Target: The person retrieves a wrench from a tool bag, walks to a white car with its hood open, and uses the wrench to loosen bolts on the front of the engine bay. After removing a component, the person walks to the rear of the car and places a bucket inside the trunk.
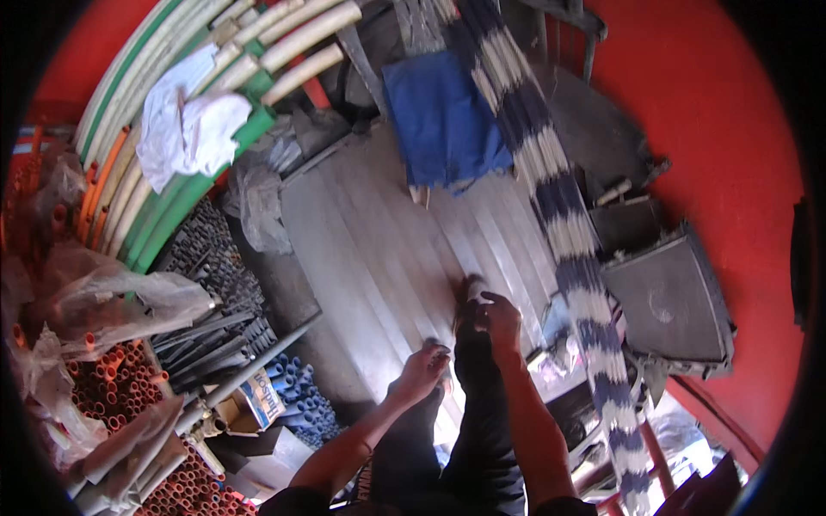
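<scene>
My left hand (pixel 422 370) is at the left side of my raised leg in dark trousers (pixel 477 404), with its fingers curled. My right hand (pixel 501 320) lies on top of the same leg near the knee, fingers bent toward the cloth. Whether either hand grips the fabric or some small thing cannot be made out. The foot (pixel 469 288) at the end of the leg stands on a grey slatted wooden platform (pixel 379 241). A blue and white striped cloth strip (pixel 568 224) hangs down just right of my right hand.
Bundled plastic pipes in white, green and orange (pixel 163 155) and racks of grey, blue and orange pipe ends (pixel 215 284) fill the left. A white rag (pixel 185 120) lies on them. A blue cloth (pixel 443 120) drapes over the platform's far end. Grey metal boxes (pixel 671 301) stand right, by a red wall.
</scene>
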Demonstrator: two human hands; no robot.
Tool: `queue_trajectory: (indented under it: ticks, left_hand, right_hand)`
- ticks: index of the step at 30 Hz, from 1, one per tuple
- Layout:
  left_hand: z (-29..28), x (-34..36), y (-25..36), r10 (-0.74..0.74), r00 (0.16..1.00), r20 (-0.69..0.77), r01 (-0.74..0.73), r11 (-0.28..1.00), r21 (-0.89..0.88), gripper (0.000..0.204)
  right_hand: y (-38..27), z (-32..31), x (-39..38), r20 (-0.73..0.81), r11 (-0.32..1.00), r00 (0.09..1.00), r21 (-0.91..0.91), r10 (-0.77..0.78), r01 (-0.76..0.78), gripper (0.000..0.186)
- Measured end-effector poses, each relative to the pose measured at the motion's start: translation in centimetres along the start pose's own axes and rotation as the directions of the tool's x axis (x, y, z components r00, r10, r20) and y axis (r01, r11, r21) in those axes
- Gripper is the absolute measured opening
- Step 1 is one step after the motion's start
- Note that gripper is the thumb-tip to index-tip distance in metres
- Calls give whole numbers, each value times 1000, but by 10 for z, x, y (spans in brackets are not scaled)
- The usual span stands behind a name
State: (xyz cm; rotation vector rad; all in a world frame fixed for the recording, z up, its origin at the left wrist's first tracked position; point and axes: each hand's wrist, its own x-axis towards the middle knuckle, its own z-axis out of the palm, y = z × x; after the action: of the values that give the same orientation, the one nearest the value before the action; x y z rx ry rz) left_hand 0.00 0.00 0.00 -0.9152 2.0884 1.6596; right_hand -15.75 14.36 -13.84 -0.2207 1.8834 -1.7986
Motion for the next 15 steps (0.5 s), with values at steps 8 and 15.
queue_trajectory:
  ticks: [8, 15]
  left_hand:
    - [-63, 162, 89, 361, 918, -163, -315, 915, 252, 25]
    - [-57, 321, 73, 627, 772, -103, -562, 749, 351, 42]
  right_hand:
    - [-27, 29, 266, -95, 959, 956, 75, 278, -272, 48]
    - [4, 12, 315, 3, 876, 1000, -482, -12, 12, 22]
